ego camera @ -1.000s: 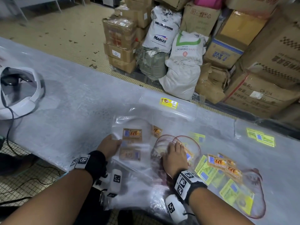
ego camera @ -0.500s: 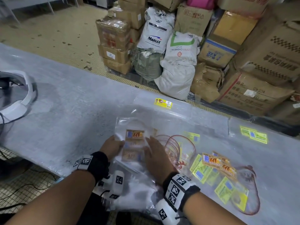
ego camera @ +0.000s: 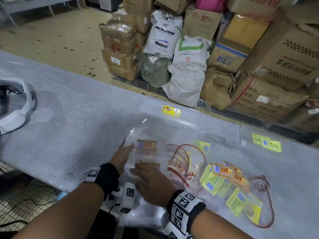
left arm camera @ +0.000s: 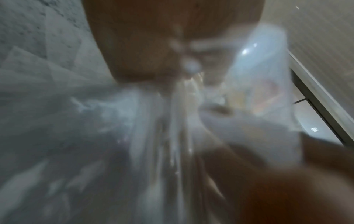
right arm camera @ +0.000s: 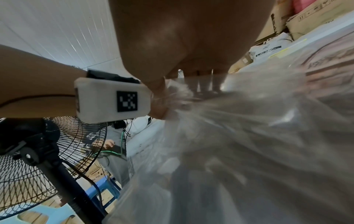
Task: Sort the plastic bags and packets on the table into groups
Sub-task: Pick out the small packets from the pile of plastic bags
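Observation:
A stack of clear bags with orange labels (ego camera: 146,145) lies near the table's front edge. My left hand (ego camera: 123,156) rests against the stack's left side with its fingers stretched out along it. My right hand (ego camera: 150,180) lies flat on the stack's near end, fingers pointing left. Both wrist views show only blurred, crumpled clear plastic (right arm camera: 249,136) under the hands. Right of the stack lie clear bags with a red basket print (ego camera: 186,163). Further right are yellow-green packets (ego camera: 215,183) and orange-labelled packets (ego camera: 229,173).
A clear bag with a yellow label (ego camera: 170,111) lies at the far edge of the grey table (ego camera: 69,126), another with yellow-green labels (ego camera: 266,144) at far right. A white headset (ego camera: 15,104) sits left. Boxes and sacks (ego camera: 188,69) stand beyond; a fan (right arm camera: 38,151) stands below.
My right hand has moved left from the red-print bags onto the orange-label stack and slid toward its near end. My left hand has stayed at the stack's left side.

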A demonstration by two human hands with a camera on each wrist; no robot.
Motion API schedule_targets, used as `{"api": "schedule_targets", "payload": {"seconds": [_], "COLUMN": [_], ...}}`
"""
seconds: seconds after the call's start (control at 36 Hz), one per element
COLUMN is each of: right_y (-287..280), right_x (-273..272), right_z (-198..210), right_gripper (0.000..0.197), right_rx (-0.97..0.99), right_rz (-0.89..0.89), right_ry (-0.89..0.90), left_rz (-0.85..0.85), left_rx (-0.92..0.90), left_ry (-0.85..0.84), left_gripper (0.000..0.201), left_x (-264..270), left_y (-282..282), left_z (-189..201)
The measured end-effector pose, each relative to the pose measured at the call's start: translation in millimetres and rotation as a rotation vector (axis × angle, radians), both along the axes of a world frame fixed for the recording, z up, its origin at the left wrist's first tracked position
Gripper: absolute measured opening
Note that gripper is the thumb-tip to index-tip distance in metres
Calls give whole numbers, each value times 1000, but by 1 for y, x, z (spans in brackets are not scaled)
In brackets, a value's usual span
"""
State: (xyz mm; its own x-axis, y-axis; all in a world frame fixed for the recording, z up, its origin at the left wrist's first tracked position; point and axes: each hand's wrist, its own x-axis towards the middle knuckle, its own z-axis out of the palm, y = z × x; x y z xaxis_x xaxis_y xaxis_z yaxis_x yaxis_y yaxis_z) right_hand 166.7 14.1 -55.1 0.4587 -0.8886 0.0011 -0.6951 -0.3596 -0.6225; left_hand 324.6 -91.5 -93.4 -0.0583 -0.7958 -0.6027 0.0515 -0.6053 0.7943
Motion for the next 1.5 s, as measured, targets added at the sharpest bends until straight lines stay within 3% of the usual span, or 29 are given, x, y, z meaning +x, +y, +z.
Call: {"api": "schedule_targets", "payload": {"seconds": [0.06,0.11,0.22,0.31,0.39,0.44,0.5,0.56,0.61,0.67,0.72,0.81,0.92,1.08,1.19,1.31,1.5], "right_y": [-1,-7,-19,-33,-42,-46,-49,-52,-58,-61,-64,-71,-75,-60,-55,-58,-59], "right_x": [-1,-3,-10,-23,-32,-40,-51,-58,-66,-73,-80,-90,-97,-98,-105,-106,-111], "right_z": [-1,-1,9,1,7,14,16,9,3,7,16,15,30,72,86,87,108], "right_gripper": [47,42,18,27,22,28,48,64,71,67,49,61,35,32,6,22,38], "right_rx": [3,6,23,18,106,173,262,349,449,525,553,607,647,716,656,547,417], "right_rz": [23,-25,-159,-208,-343,-437,-607,-763,-866,-957,-911,-885,-945,-906,-815,-782,-773], "right_ry": [0,-43,-123,-41,-97,-64,-25,-111,-285,-535,-580,-615,-792,-970,-1099,-1085,-1045], "left_rz": [-127,-192,-215,-266,-284,-293,-306,-303,-289,-304,-322,-357,-391,-406,-388,-378,-367], "left_rx": [-93,-155,-198,-215,-191,-191,-224,-239,-246,-269,-279,-333,-371,-338,-333,-328,-497], "left_ry": [-70,-138,-226,-284,-280,-274,-261,-254,-246,-236,-215,-155,-132,-118,-67,-47,-51], "left_gripper": [48,32,47,57,80,87,66,35,14,10,18,25,20,22,27,34,18], "left_x": [-4,-7,0,1,7,5,-3,-12,-14,-15,-17,-23,-32,-37,-50,-63,-88], "left_y": [6,9,-3,-7,-15,-10,-1,6,5,5,5,7,4,-4,-6,-7,-3], "left_z": [14,23,-3,-2,-21,-5,23,51,55,59,65,78,89,93,109,121,143]}}
